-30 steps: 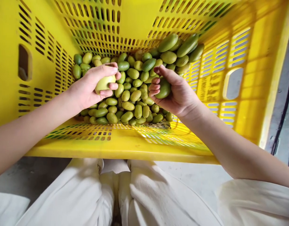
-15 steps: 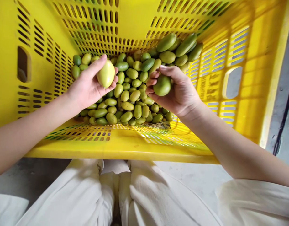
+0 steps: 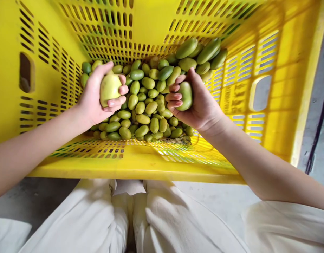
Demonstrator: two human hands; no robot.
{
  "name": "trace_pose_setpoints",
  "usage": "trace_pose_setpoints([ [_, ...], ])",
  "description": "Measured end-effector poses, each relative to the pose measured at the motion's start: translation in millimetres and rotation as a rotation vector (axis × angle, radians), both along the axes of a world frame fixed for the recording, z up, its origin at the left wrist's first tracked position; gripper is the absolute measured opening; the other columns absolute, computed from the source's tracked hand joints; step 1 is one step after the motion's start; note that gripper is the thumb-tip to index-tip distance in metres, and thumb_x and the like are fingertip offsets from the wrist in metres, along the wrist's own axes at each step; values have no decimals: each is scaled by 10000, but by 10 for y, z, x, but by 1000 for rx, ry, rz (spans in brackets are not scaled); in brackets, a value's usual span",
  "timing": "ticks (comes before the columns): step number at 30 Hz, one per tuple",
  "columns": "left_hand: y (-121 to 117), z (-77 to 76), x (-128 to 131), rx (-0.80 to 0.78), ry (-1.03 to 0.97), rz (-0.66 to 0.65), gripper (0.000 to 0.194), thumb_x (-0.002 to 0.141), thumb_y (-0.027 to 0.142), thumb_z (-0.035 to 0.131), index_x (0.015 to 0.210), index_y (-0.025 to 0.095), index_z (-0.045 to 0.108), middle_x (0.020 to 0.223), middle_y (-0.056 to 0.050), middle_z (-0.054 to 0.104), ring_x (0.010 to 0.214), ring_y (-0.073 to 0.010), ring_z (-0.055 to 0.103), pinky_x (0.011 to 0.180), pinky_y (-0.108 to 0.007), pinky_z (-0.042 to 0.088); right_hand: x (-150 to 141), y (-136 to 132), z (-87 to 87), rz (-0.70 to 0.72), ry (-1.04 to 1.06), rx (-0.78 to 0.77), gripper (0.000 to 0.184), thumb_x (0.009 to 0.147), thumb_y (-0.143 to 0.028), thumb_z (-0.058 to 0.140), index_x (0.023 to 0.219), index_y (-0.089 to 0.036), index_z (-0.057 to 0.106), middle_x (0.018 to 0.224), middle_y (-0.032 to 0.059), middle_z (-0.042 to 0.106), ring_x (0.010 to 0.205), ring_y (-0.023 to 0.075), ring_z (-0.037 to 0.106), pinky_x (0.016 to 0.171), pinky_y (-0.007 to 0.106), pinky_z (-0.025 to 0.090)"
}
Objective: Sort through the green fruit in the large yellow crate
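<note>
My left hand (image 3: 92, 96) is closed around a pale yellow-green fruit (image 3: 109, 90), smooth and rounded, with its fingers curled over the far side. Across from it, my right hand (image 3: 201, 105) grips a darker green oval fruit (image 3: 186, 95) between palm and fingers. Both hands are above a heap of small oval green fruits (image 3: 148, 83) lying in the bottom of a yellow plastic crate (image 3: 151, 170). Longer, larger green fruits (image 3: 208, 51) are piled at the far right, just beyond my right hand. The exact kind of fruit I cannot tell.
Slotted walls surround the pile, with handle openings in the crate's left and right sides. My legs in white trousers (image 3: 172, 218) are at the near edge. Grey floor (image 3: 217, 196) shows around them, and dark cables (image 3: 318, 130) lie at the right.
My left hand has turned and wrapped its fingers further around its fruit, moving slightly left. In my right hand the green fruit has rotated and now appears upright, with the fingers curled beside it.
</note>
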State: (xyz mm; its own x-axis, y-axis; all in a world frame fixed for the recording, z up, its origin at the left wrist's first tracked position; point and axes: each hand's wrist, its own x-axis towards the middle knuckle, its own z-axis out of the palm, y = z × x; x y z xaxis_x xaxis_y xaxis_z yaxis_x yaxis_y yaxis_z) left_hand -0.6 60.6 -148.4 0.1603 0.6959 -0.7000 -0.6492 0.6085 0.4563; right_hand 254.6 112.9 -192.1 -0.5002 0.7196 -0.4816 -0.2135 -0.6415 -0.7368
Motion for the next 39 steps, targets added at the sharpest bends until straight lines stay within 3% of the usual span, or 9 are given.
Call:
trace_pose_setpoints([
  [3,1,47,7,32,-20,47,303,1038,437,481,946,190,631,629,-25,594,404,-97,437,306,-217,215,-34,-18,42,-58,-9,17,292,1056,-518,609,931,-274,709,921,4,734,981,202,744,729,317,632],
  [7,-18,82,77,68,43,29,353,1082,307,321,971,160,621,825,-95,725,623,-157,669,446,-199,461,-135,-66,145,-92,14,22,88,944,-334,750,1020,-293,735,980,16,763,1136,246,738,873,371,654],
  [11,-47,28,105,71,145,-46,168,1047,235,487,929,185,596,860,-64,736,602,-131,682,436,-159,414,-193,-124,211,-116,77,-136,45,1012,-232,690,1048,-253,705,897,-23,706,868,133,693,689,233,566],
  [16,-72,18,57,133,87,-180,136,865,108,605,811,202,524,667,33,583,382,-41,447,343,-131,240,-152,-105,190,-61,80,-168,120,1009,-186,713,945,-239,625,838,-48,611,709,90,584,574,179,487],
  [23,-72,-59,45,103,182,-240,202,821,101,746,864,206,579,714,27,617,498,-85,588,433,-150,384,-137,-33,174,-56,63,-271,340,1154,-412,487,880,-225,565,764,-51,537,534,43,449,413,114,272],
  [29,-37,-117,58,38,221,-128,235,991,351,672,846,201,564,655,12,555,467,-93,516,387,-172,305,-112,-30,181,-96,47,-265,375,1157,-406,409,897,-238,620,782,-23,582,576,93,533,439,166,418],
  [34,25,-67,67,-31,222,85,338,1069,254,321,950,145,618,779,-62,670,694,-171,712,608,-281,611,-210,-72,254,-213,47,-261,257,1104,-263,450,972,-218,666,893,15,704,885,145,736,779,267,656],
  [36,33,-76,81,-59,211,95,291,1063,206,352,975,149,624,810,-57,693,783,-188,756,696,-308,646,-227,-83,241,-193,49,-212,131,1049,-254,563,955,-233,651,920,20,717,971,190,748,816,323,668],
  [39,18,-123,99,-63,204,47,155,1057,225,512,964,190,630,806,-32,698,743,-169,743,652,-260,600,-205,-88,211,-133,50,-178,130,1006,-289,675,902,-246,611,884,6,689,863,176,708,680,277,618],
])
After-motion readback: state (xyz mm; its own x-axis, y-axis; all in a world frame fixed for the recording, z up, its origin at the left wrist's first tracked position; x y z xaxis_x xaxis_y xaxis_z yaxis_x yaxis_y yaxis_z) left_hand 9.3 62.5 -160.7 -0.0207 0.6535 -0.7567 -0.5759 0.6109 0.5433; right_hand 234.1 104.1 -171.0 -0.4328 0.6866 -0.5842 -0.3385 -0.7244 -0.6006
